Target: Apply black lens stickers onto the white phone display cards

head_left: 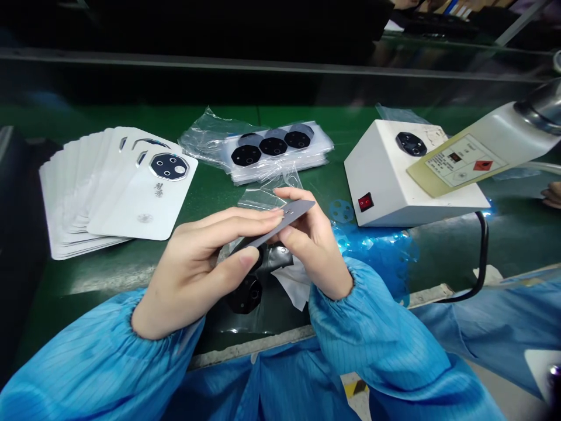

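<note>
Between my two hands a thin grey phone back panel [293, 214] is held tilted, seen nearly edge-on. My left hand [188, 263] has its fingers along the top face and its thumb at the near edge. At the panel's far end, my right hand [318, 245] pinches it between thumb and fingers. Beneath my hands lie a black octagonal camera lens cover [246, 295] on clear film and a white wipe [294, 283]. What lies right under the panel is partly hidden.
Fanned white phone back panels [131, 204] lie at left. Clear sheets carrying black lens covers [274, 146] sit behind my hands. At right stand a white box with a red switch [365, 202] and a tilted bottle [477, 152]. Blue film [381, 263] and a black cable [483, 251] lie nearby.
</note>
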{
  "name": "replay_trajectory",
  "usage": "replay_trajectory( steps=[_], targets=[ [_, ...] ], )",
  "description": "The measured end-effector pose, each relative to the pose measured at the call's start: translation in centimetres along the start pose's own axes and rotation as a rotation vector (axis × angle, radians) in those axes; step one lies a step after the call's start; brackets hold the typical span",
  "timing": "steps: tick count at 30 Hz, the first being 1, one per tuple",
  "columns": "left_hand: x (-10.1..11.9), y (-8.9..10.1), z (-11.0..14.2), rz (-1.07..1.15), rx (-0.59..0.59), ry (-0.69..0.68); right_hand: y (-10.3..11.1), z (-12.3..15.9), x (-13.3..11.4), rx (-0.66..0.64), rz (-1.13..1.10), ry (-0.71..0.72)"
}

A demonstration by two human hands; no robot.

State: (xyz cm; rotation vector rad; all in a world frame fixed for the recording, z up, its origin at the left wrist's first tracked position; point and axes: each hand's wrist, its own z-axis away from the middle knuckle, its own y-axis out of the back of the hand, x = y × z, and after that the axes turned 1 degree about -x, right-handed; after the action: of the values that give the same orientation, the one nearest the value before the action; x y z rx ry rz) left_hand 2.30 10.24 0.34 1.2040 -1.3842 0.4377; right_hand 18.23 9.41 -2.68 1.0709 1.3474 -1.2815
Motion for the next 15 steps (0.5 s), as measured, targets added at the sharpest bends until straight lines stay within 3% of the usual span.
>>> replay_trajectory(
  steps=[5, 10, 15],
  targets=[
    [-0.15, -0.07, 0.15, -0.077, -0.005, -0.087, -0.27, 0.08, 0.15, 0.021, -0.032, 0.017],
    [0.20, -0.06, 0.22, -0.069, -0.009, -0.073, -0.29, 0.15, 0.44, 0.098, 0.051, 0.086],
    [0.43, 0.24, -0.04, 0.053, 0.040, 0.030, -0.07, 0.34, 0.72, -0.008, -0.053, 0.081]
  ],
)
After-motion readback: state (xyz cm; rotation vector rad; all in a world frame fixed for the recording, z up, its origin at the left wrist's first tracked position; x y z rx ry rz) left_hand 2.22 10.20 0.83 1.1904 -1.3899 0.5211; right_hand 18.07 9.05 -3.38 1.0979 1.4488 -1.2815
